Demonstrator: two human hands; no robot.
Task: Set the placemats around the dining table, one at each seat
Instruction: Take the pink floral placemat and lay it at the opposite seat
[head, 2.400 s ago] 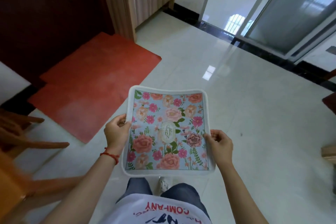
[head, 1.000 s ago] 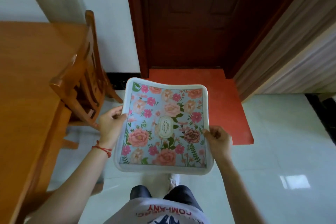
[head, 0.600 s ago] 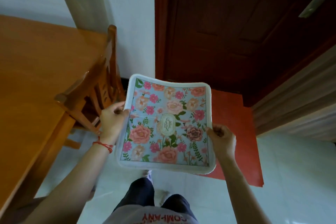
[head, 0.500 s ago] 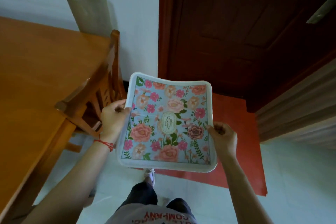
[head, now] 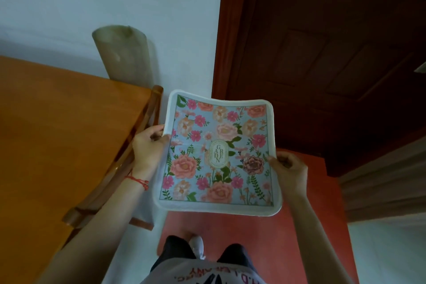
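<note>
Both hands hold one floral placemat with a white border [head: 219,154] up in the air by its side edges: left hand [head: 148,148] pinching the left edge, right hand [head: 288,172] curled on the right edge. Below lies a red floor mat [head: 288,233]. Left stands the orange wooden tabletop [head: 57,136], a wooden chair [head: 129,157] tucked against it. Farther right is a dark wooden door [head: 334,53].

I held the floral placemat [head: 219,152] with left hand [head: 147,147] and right hand [head: 289,173], beside the wooden surface [head: 57,134].

Placemat [head: 219,154] carried nearer — beside the table [head: 57,134].
</note>
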